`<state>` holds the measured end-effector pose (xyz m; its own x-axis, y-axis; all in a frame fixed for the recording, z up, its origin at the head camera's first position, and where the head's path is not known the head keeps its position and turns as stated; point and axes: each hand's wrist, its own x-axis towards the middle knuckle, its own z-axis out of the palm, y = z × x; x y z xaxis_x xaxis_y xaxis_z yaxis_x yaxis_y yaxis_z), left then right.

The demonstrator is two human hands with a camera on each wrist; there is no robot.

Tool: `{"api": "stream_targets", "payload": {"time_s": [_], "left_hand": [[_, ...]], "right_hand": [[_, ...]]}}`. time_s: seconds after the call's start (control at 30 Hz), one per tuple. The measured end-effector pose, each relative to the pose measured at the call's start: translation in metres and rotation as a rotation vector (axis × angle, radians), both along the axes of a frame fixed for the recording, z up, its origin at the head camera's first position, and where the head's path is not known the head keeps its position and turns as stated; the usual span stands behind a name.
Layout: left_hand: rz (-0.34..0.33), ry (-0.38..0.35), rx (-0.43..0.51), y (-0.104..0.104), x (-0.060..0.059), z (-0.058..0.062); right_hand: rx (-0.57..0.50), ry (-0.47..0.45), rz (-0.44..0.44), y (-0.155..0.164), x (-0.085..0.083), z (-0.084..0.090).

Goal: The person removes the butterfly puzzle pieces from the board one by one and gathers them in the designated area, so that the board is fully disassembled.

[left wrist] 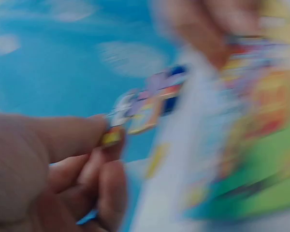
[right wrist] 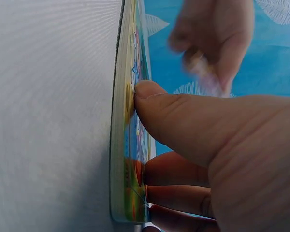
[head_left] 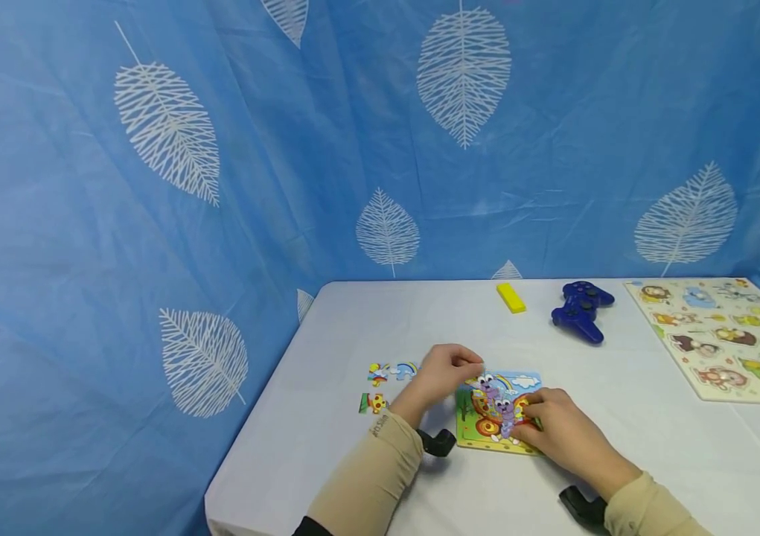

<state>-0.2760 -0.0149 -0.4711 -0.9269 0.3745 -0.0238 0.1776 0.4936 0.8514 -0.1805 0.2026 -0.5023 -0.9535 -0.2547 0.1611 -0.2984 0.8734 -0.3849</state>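
Two loose pieces (head_left: 382,387) lie at the left of the table (head_left: 326,350), just beside the left hand (head_left: 443,376). That hand hovers at the upper left corner of the puzzle (head_left: 500,409), fingers curled; the left wrist view shows them pinching a small piece (left wrist: 135,113), though that frame is badly blurred and the piece's picture cannot be read. The puzzle, a butterfly board, lies flat near the front edge, between both hands. The right hand (head_left: 563,432) rests on its right side, thumb (right wrist: 183,116) and fingertips pressing down on the face, holding it steady rather than gripping it.

Judging by its edge in the right wrist view, the board is thin, stiff and light, likely to slide on the smooth cloth unless pressed. The piece looks flat, light and rigid, best pinched by its rim between thumb and forefinger; its small tabs could bend if forced.

Further right sit a yellow block (head_left: 511,297), a blue gamepad (head_left: 580,310) and an animal board (head_left: 728,339), whose right edge is cut off. Both hands hide parts of the puzzle, so which slots remain empty cannot be told. Dark wrist mounts (head_left: 436,441) show below the sleeves.
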Motion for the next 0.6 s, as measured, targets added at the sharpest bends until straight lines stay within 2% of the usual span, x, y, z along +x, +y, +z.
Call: {"api": "stream_targets", "payload": {"time_s": [0.13, 0.2, 0.3, 0.43, 0.6], "left_hand": [[-0.055, 0.000, -0.064, -0.050, -0.011, 0.021], [-0.061, 0.002, -0.124, -0.075, -0.015, 0.024], [-0.044, -0.010, -0.213, -0.103, -0.018, 0.021], [-0.023, -0.032, -0.287, -0.120, -0.019, 0.009], [0.005, -0.010, -0.328, -0.117, -0.018, -0.001]], "right_hand": [[-0.004, 0.008, 0.006, 0.000, 0.000, 0.000], [-0.004, 0.013, 0.009, 0.000, 0.001, -0.001], [0.002, 0.015, 0.010, -0.001, 0.001, 0.000], [0.007, 0.020, 0.016, -0.001, 0.001, -0.001], [-0.001, 0.029, 0.014, 0.001, 0.001, -0.002]]}}
